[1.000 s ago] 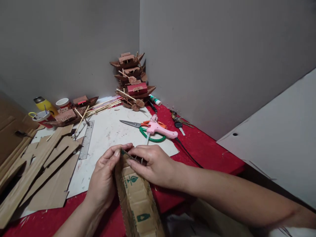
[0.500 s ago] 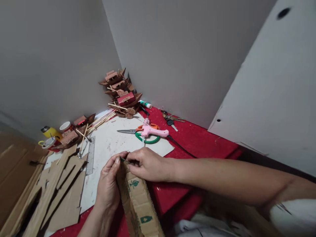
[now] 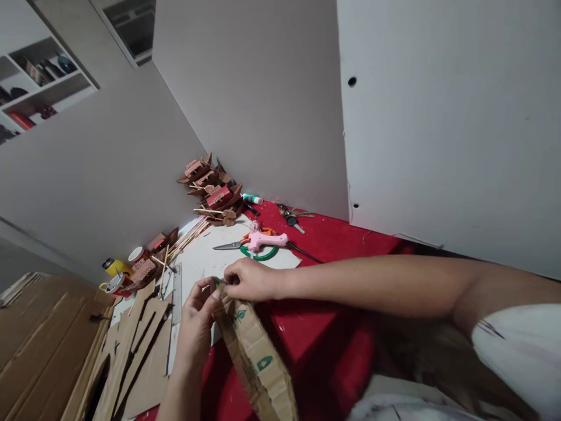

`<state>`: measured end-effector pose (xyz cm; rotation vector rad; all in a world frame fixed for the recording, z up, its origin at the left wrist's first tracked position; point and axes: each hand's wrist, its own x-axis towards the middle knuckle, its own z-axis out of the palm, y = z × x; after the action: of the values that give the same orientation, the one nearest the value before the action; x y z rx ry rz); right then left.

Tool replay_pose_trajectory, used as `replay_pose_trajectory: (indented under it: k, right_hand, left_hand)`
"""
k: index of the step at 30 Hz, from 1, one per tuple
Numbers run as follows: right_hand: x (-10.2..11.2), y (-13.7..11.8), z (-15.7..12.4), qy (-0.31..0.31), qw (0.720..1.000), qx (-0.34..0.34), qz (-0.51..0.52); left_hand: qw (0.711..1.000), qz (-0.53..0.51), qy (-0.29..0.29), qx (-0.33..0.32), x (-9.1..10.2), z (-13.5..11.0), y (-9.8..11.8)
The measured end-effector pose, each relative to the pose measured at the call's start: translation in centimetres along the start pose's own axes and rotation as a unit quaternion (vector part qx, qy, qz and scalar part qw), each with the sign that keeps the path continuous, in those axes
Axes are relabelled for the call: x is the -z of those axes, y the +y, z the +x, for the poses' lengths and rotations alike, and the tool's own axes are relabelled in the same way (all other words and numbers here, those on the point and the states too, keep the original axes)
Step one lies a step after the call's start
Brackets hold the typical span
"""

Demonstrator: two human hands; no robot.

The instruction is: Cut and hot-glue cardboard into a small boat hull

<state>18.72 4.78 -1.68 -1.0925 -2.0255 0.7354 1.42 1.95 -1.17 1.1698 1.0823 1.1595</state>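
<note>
A folded strip of brown cardboard with green printed marks runs from my hands down to the bottom edge of the view. My left hand pinches its far end from the left, thumb on the near face. On the other side of that same end, my right hand grips the edge with bent fingers; its fingertips are partly hidden. Just beyond my hands lie a pink hot glue gun and scissors with green and orange handles, the gun resting across the handles.
Several brown model boats are stacked in the far corner. Cut cardboard pieces, a ruler, cups and a yellow bottle are at left. Keys lie on the red tabletop, near a grey panel.
The view has swung, bringing shelves into sight at upper left. Both hands still hold the cardboard strip's end, and the strip is turned a little with its lower end farther right.
</note>
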Motion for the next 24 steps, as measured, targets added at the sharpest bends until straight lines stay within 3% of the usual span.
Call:
replay_pose_trajectory:
  k: [3, 5, 8, 10, 12, 16, 24]
  right_hand:
    - [1.0, -0.7, -0.2, -0.046, 0.999, -0.002, -0.001]
    - [2.8, -0.8, -0.4, -0.075, 0.997, 0.008, -0.004]
    - [6.5, 0.1, -0.7, -0.045, 0.998, 0.003, -0.045]
    - [8.6, 1.5, -1.0, 0.036, 0.972, -0.037, -0.230]
    - [9.8, 3.1, -1.2, 0.045, 0.945, -0.075, -0.316]
    - [9.7, 5.4, -1.5, 0.010, 0.938, -0.120, -0.324]
    - [9.4, 6.2, -1.2, 0.019, 0.951, -0.115, -0.286]
  left_hand:
    - [1.000, -0.005, 0.019, -0.023, -0.2, 0.0, -0.5]
    - [0.999, -0.008, 0.031, -0.028, -0.2, 0.1, -0.5]
    - [0.998, -0.015, 0.050, -0.026, 0.1, 0.1, 0.0]
    - [0.998, -0.025, 0.059, -0.023, 0.3, 0.2, 0.4]
    - [0.997, -0.036, 0.060, -0.015, 0.4, 0.2, 0.7]
    - [0.998, -0.053, 0.038, 0.010, 0.6, 0.0, 1.1]
    - [0.997, -0.068, 0.007, 0.019, 0.4, -0.8, 1.6]
